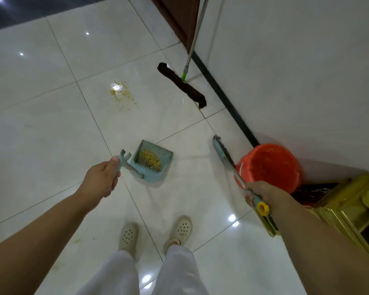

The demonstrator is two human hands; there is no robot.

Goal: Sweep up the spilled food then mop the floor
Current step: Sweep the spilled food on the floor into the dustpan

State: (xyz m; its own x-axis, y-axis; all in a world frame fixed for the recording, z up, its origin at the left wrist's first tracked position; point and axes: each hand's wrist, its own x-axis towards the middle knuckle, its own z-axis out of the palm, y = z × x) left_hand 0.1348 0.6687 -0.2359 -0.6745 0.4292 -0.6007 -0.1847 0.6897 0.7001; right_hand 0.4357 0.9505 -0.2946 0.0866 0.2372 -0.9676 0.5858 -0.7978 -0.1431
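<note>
1. My left hand [102, 179] had its fingers wrapped round the dustpan [152, 161] handle at centre frame; the spilled food [151, 160] mostly lay in the pan.
2. My right hand [262, 194] was closed on the broom [224, 155] handle, beside the orange bucket [268, 167].
3. A yellowish smear [124, 94] stayed on the floor [51, 124], upper centre — sweeping looked nearly done.
4. Next, I judged: empty the pan, then fetch the mop [181, 84] by the wall — upper right.

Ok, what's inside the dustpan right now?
A pile of yellow-green food bits lies in the dustpan, near its comb edge. The rest of the pan floor looks bare. Whatever is under the pile is hidden.
</note>
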